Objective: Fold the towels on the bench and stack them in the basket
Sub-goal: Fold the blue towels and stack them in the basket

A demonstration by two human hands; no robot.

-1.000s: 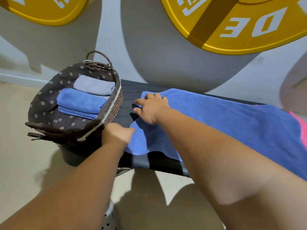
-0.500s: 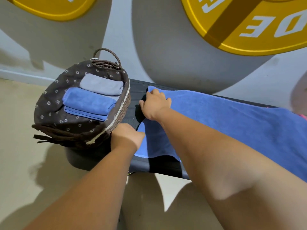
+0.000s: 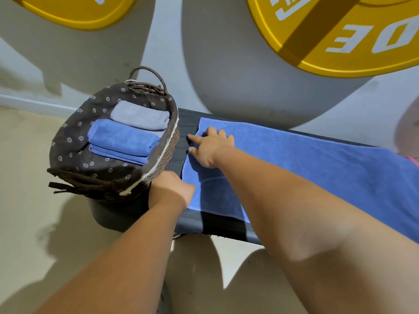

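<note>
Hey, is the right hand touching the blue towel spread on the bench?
Touching. The head view shows the right hand lying flat on the blue towel near one end, fingers spread on the cloth with no gap.

Bare forearms run to the bare left grip and right grip.

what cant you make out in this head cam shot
All in the head view:
- Left hand: its back hides the fingers, so any grip on the spread blue cloth towel is unclear.
- That towel's right end: cut by the frame edge.
- Pink item: only a sliver at the right edge.
</note>
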